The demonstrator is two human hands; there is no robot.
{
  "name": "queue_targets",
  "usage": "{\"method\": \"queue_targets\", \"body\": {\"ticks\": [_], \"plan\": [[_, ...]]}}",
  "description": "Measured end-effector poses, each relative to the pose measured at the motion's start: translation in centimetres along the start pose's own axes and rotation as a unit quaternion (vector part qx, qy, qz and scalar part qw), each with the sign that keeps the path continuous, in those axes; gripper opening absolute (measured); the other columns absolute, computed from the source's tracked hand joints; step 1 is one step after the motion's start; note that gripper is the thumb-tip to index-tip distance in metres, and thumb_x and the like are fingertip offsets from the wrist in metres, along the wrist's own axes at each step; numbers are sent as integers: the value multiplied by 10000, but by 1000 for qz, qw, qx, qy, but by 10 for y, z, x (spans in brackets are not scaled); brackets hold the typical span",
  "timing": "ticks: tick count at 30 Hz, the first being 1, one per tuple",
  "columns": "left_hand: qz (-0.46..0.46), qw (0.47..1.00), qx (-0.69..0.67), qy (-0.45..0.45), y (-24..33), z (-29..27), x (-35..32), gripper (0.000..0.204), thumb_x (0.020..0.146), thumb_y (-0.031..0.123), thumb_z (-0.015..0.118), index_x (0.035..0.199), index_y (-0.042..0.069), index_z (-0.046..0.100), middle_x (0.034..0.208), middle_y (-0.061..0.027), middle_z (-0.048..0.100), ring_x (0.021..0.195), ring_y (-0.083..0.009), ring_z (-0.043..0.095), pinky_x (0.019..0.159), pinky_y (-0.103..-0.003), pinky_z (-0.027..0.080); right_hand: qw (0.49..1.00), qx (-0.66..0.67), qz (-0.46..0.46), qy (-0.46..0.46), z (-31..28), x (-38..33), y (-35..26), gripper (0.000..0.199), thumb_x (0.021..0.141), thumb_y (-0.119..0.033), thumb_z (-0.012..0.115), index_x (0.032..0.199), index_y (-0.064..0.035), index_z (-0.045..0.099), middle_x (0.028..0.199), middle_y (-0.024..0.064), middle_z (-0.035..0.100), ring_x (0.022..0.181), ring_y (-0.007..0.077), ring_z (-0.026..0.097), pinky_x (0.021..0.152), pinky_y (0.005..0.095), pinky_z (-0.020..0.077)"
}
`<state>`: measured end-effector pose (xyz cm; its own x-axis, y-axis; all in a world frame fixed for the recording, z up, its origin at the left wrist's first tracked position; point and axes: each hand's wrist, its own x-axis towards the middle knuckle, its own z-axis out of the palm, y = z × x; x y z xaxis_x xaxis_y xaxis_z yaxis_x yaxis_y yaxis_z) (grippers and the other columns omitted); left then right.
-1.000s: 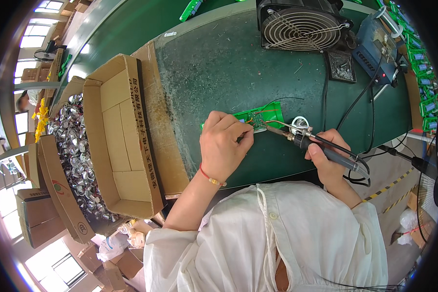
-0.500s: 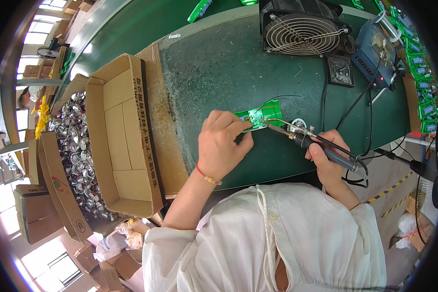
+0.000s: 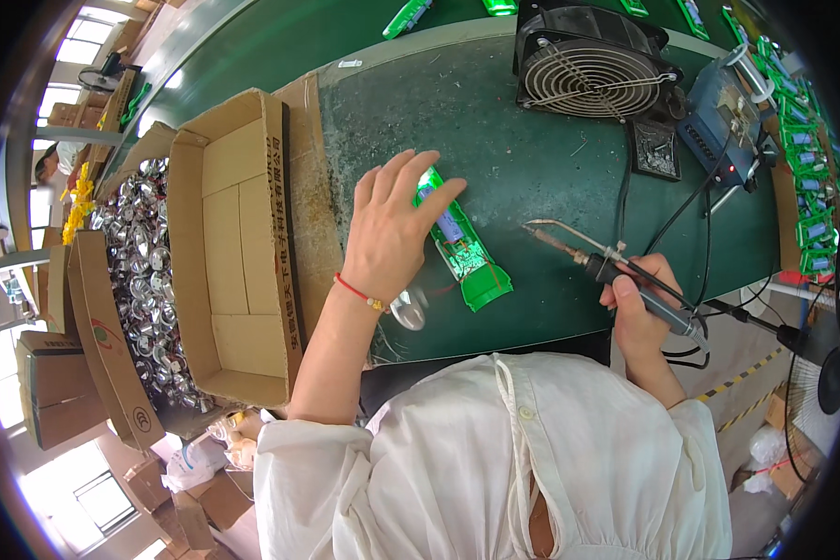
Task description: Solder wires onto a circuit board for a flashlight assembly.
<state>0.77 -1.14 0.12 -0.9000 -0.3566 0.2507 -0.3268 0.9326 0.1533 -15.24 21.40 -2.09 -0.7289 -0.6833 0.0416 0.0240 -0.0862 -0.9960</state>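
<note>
Green circuit board (image 3: 461, 245) flat under spread left hand (image 3: 389, 233); right hand (image 3: 637, 313) grip clamps soldering iron (image 3: 616, 271).

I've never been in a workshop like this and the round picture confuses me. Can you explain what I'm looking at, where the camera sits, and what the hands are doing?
The camera is worn on a person's head and looks down through a very wide lens, so straight edges bend and the corners go black. The white shirt at the bottom is the person's own.

The left hand lies spread, fingers open, on a long green circuit board lying on the dark green workbench. The right hand grips a soldering iron, its thin metal tip pointing toward the board without touching it.

At the back stand a small black fan and a blue box with cables. To the left is an open cardboard box, and beyond it a bin of shiny metal parts. More green boards line the right edge.
</note>
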Motion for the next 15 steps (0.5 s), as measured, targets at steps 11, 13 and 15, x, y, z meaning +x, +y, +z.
{"method": "queue_targets", "body": {"ticks": [11,13,15], "plan": [[-31,984,-153,80,46,13,-71,330,594,68,652,923,70,631,810,-49,564,702,-219,548,601,-316,431,990,-10,68,-126,22,-3,8,143,751,-57,615,818,21,516,697,89,574,588,110,567,514,224,456],[-29,984,-146,97,47,16,-69,340,595,69,657,934,65,625,808,-46,563,713,-217,548,616,-315,428,989,-5,72,-128,25,-2,9,139,753,-56,612,819,20,516,695,91,574,587,111,567,513,226,456],[-27,987,-129,97,46,21,-71,361,600,70,660,959,67,620,827,-51,561,733,-216,549,626,-325,428,988,10,81,-129,26,-2,11,133,756,-52,604,824,19,515,704,103,582,591,117,570,512,228,457]]}}
